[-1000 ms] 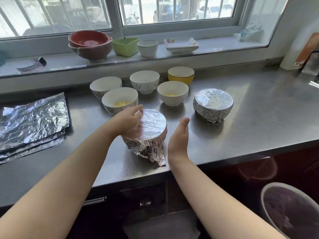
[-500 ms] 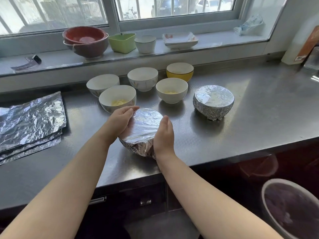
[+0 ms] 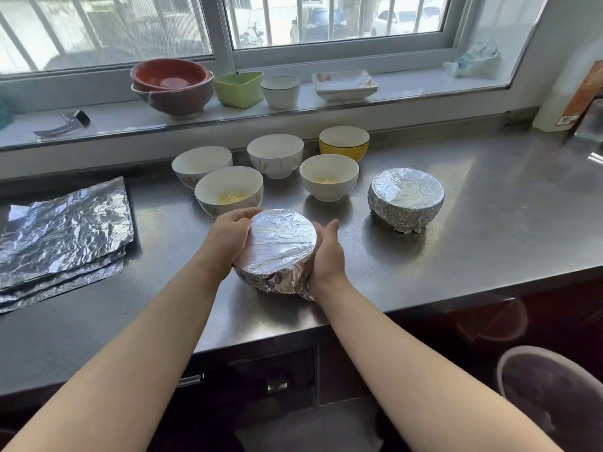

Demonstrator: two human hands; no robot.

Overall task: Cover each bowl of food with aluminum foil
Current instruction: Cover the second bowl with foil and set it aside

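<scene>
A: What do the hands hold?
B: The left hand (image 3: 228, 238) and right hand (image 3: 328, 252) cup the foil-wrapped bowl (image 3: 277, 249) from either side near the worktop (image 3: 489, 230) front edge, fingers curled against the foil.
A: Any change?
B: A second ago the right hand stood off and loose foil hung at the front; now it presses that side in.
A: Farther back?
B: Foil sheets (image 3: 62, 230) lie left, a finished covered bowl (image 3: 406, 197) right, and five uncovered bowls (image 3: 329, 177) behind.
</scene>
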